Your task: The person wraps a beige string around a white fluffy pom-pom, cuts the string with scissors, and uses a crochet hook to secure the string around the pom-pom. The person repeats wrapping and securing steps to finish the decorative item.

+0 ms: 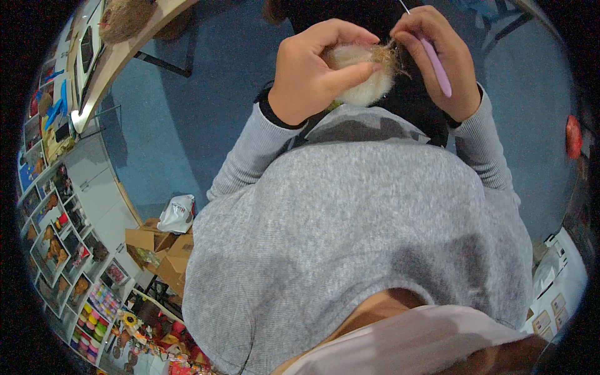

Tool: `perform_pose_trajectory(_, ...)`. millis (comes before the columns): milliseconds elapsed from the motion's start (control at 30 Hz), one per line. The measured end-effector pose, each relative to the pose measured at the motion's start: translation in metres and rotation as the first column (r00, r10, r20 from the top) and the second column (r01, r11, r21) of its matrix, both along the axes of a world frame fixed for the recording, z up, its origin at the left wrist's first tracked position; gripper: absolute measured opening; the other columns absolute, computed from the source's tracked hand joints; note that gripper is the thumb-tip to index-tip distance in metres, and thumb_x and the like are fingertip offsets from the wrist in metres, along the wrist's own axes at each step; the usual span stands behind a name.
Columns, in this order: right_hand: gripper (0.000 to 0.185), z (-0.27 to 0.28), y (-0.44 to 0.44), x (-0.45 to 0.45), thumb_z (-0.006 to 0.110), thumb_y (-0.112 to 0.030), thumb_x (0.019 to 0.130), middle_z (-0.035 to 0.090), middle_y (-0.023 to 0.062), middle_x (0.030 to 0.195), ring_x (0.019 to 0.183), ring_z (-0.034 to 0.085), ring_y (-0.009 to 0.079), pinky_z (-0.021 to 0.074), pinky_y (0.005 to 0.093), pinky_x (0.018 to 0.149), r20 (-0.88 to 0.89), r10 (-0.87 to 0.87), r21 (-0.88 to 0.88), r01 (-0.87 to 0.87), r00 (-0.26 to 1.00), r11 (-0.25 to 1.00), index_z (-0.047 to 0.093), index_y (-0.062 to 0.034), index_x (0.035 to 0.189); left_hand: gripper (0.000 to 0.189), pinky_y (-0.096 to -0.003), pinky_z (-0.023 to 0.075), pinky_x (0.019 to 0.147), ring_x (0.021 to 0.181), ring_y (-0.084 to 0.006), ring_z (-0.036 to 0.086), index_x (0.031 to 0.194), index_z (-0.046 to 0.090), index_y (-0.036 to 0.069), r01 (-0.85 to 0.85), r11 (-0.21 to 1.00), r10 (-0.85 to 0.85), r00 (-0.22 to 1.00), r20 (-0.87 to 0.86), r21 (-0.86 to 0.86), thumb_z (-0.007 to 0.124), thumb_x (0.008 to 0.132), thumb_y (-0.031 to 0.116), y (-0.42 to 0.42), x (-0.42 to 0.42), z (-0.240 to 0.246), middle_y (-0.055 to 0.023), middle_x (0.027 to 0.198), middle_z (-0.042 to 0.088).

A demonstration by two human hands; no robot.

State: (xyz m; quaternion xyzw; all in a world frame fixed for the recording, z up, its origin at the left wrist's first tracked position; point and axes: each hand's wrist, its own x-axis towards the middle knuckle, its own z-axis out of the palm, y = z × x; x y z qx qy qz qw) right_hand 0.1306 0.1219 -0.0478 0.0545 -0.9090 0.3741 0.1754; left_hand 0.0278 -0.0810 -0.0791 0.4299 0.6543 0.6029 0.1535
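Observation:
My left hand [307, 72] curves round a cream-white fuzzy ball-like piece [368, 91], with thumb and fingers on its sides. Loose tan fibres [388, 55] stick out of the piece on its right side, by the left fingertips. My right hand [450, 51] holds a slim tool with a lilac handle [438, 70], probably a crochet hook. Its thin metal shaft [404, 5] points up and out of the picture, so its tip is hidden. The right thumb and forefinger meet close to the tan fibres; some strands seem to reach them. A small green bit [333, 105] shows under the piece.
At upper left, a brown fuzzy bundle [126, 21] rests by a wooden table edge [140, 40]. Shelves with yarn and small goods [56, 248] line the left. Open cardboard boxes [164, 251] and a white plastic bag [177, 214] stand on the floor. A red object [573, 137] is far right.

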Motion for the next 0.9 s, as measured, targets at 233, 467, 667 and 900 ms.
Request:
perform_pose_trajectory(233,0.025,0.021,0.012,0.011,0.050,-0.018,0.103,0.059,0.0063,0.087,0.074,0.056,0.0128,0.0447,0.0235,0.068,-0.059,0.005,-0.456,-0.031,0.998,0.889,0.063,0.0016,0.110,0.028,-0.0249,0.0526,0.076,0.086,-0.0128,0.066,0.104,0.062,-0.001,-0.061,0.991,0.010,0.918,0.396,0.117,0.075,0.079,-0.004,0.001,0.006,0.001,-0.0078,0.096,0.067)
perform_pose_trajectory(467,0.018,0.003,0.000,0.023,0.061,-0.011,0.097,0.064,0.0076,0.088,0.071,0.061,0.0097,0.0514,0.0200,0.063,-0.059,0.087,-0.555,-0.106,0.994,0.825,0.063,0.0018,0.110,0.022,-0.0237,0.0513,0.074,0.084,-0.0105,0.065,0.098,0.063,-0.001,-0.127,0.981,0.041,0.877,0.478,0.148,0.075,0.080,-0.001,0.003,0.006,0.003,-0.0066,0.092,0.067)
perform_pose_trajectory(667,0.016,0.000,0.000,0.017,0.061,-0.010,0.097,0.066,0.0091,0.089,0.072,0.063,0.0108,0.0529,0.0212,0.064,-0.067,0.101,-0.518,-0.121,0.993,0.847,0.064,0.0019,0.107,0.035,-0.0267,0.0554,0.078,0.089,-0.0138,0.067,0.106,0.061,0.001,-0.163,0.985,0.143,0.956,0.257,0.058,0.080,0.077,-0.002,0.000,0.001,0.002,-0.0075,0.096,0.068)
perform_pose_trajectory(900,0.017,-0.002,0.000,0.017,0.060,-0.008,0.097,0.068,0.0123,0.096,0.085,0.069,0.0153,0.0553,0.0241,0.071,-0.078,0.124,-0.457,-0.146,0.989,0.877,0.062,0.0020,0.110,0.034,-0.0265,0.0554,0.078,0.088,-0.0135,0.067,0.106,0.061,0.001,-0.144,0.985,0.134,0.986,0.101,0.099,0.079,0.077,-0.003,0.000,0.001,-0.003,-0.0076,0.097,0.068)
